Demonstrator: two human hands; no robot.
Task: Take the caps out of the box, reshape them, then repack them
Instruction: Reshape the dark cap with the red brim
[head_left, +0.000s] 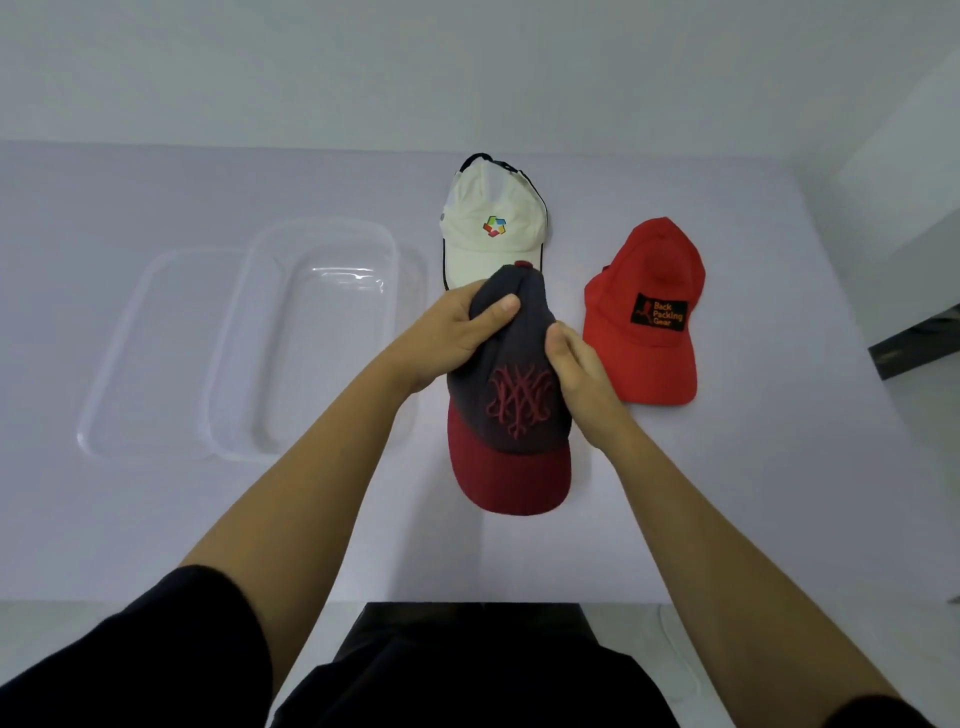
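A dark grey cap (511, 415) with a dark red brim and red embroidery is held above the table's middle, brim toward me. My left hand (462, 327) grips its crown from the left, thumb on top of the fabric. My right hand (576, 369) holds the crown's right side, thumb pressed on the fabric. A white cap (493, 218) with a coloured logo lies just behind it. A red cap (647, 312) with a black patch lies to the right. The clear plastic box (311, 338) stands at the left with nothing visible in it.
A clear lid (150, 353) lies under or beside the box on its left. The pale table (156, 519) ends near my body at the front. A wall rises behind, and a dark object (919, 343) sits past the table's right edge.
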